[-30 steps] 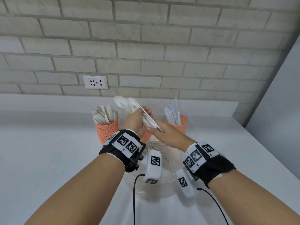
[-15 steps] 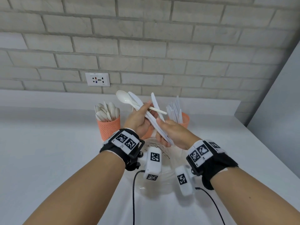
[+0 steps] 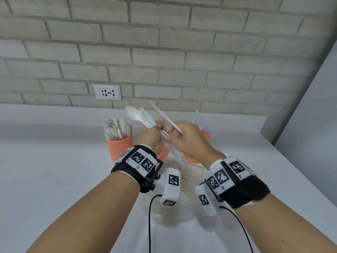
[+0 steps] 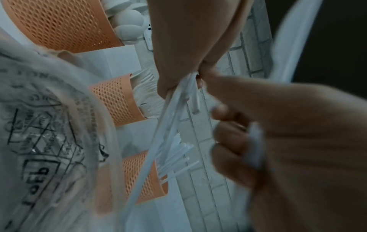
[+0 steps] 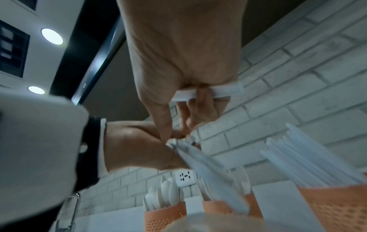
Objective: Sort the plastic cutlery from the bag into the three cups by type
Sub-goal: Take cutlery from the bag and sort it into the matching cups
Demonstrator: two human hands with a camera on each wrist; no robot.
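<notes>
My left hand [image 3: 158, 127] grips a bundle of white plastic cutlery [image 3: 145, 118] above the cups, with a spoon bowl [image 3: 132, 115] sticking out at the upper left. Just to its right, my right hand [image 3: 175, 134] holds a single white knife [image 3: 164, 115] that slants up and to the left. Three orange mesh cups stand behind the hands: a spoon cup [image 3: 119, 146], a fork cup [image 4: 117, 100] mostly hidden by my left hand in the head view, and a knife cup [image 3: 205, 136]. In the right wrist view, fingers curl round the knife handle [image 5: 208, 92].
A clear printed plastic bag [image 3: 173, 203] lies on the white counter [image 3: 54, 179] beneath my wrists. A brick wall with a socket [image 3: 107, 92] stands behind the cups. A grey wall panel [image 3: 310, 125] bounds the counter on the right.
My right hand drew one knife out of the bundle, lifted it and turned palm down over it. The left hand kept its hold on the rest.
</notes>
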